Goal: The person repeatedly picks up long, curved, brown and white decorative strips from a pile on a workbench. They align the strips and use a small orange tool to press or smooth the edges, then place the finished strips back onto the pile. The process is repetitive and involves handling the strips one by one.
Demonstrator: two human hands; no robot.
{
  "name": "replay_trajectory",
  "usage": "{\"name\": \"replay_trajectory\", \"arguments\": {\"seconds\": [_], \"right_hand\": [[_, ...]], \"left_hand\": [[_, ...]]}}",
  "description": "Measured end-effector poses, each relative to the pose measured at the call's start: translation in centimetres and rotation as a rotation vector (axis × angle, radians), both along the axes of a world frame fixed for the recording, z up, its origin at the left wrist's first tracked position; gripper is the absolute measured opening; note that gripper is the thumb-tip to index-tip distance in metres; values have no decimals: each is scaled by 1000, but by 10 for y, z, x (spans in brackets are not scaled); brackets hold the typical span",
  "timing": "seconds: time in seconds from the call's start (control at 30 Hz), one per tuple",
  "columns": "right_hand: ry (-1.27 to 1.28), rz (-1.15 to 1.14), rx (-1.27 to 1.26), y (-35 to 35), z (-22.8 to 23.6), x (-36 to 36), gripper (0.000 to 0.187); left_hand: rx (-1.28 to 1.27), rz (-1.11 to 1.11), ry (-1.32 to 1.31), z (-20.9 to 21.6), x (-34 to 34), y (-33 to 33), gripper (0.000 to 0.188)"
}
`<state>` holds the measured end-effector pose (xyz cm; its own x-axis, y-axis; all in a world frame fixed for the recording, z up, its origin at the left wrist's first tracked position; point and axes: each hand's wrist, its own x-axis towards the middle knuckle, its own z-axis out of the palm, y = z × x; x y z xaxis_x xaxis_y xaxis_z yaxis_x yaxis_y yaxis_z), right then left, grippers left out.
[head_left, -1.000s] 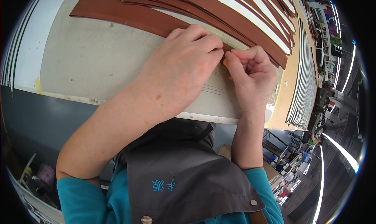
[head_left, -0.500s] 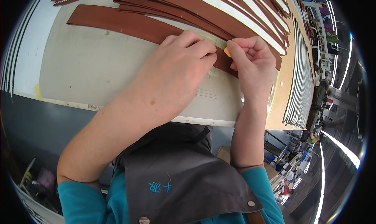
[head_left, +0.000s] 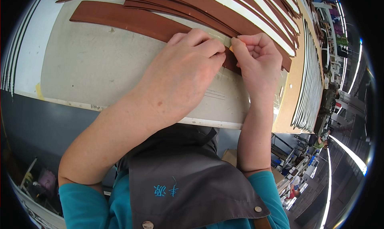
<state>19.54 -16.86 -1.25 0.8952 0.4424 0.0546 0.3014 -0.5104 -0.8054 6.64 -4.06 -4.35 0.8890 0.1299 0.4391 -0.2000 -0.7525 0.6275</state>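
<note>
A long brown leather-like strip [head_left: 120, 20] lies flat across the pale work board [head_left: 92, 65], running from the far left toward the right under my hands. My left hand [head_left: 192, 65] is closed over it, fingers bent and pressed down; their tips are partly hidden. Just to the right, my right hand [head_left: 262, 57] pinches a small orange-yellow piece [head_left: 231, 48] between thumb and forefinger, its other fingers curled in. That piece is held at the strip, mostly covered by the fingers, so its kind cannot be made out.
Beyond my hands lie layered brown strips [head_left: 176, 5], some with white faces and jagged ends. Thin pale strips [head_left: 307, 85] stand in a row on a tan board at the right. The table's front edge [head_left: 216, 124] runs before my apron.
Both hands stay at the strip. My left hand has shifted slightly right, closer to the right hand. The orange-yellow piece sits a little higher and shows less between the right fingers.
</note>
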Motion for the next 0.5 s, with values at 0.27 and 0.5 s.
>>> {"name": "replay_trajectory", "arguments": {"seconds": [0.27, 0.5], "right_hand": [[18, -28, 148, -14, -1, 9, 13], [-147, -223, 127, -153, 17, 58, 19]], "left_hand": [[33, -20, 10, -1, 0, 1, 33], [68, -20, -8, -2, -2, 1, 31]]}}
